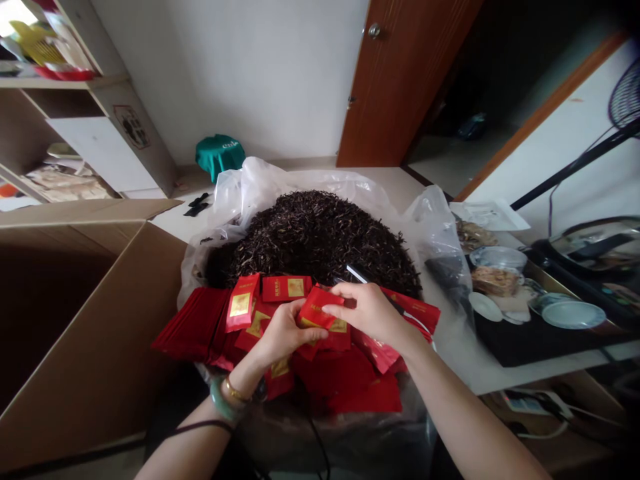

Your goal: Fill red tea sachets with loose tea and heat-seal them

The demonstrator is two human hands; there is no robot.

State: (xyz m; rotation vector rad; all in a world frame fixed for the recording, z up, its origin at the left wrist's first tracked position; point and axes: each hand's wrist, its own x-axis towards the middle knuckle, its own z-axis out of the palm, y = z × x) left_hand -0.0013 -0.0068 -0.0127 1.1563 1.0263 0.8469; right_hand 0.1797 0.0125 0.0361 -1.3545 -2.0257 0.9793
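Observation:
Between my two hands is a small red foil packet [318, 309] with gold marks. My left hand [284, 331] pinches its lower left side between thumb and fingers. My right hand [367, 308] grips its upper right edge with thumb and fingertips. Below and around them lie several more red packets [286, 289], some with gold labels, over flat red ones [345, 380]. A neat stack of red packets [193, 325] sits to the left. Just beyond is a heap of dark dried leaves, like loose tea [320, 220], in a clear plastic bag [265, 177]. A dark object with a white edge [357, 274] is partly hidden behind my right hand.
An open cardboard box [115, 327] stands at the left. To the right, a table holds lidded bowls [497, 260], a saucer [573, 313] and a dark mat [520, 347]. A green-covered stool [220, 155] is by the wall, near a brown door [385, 87].

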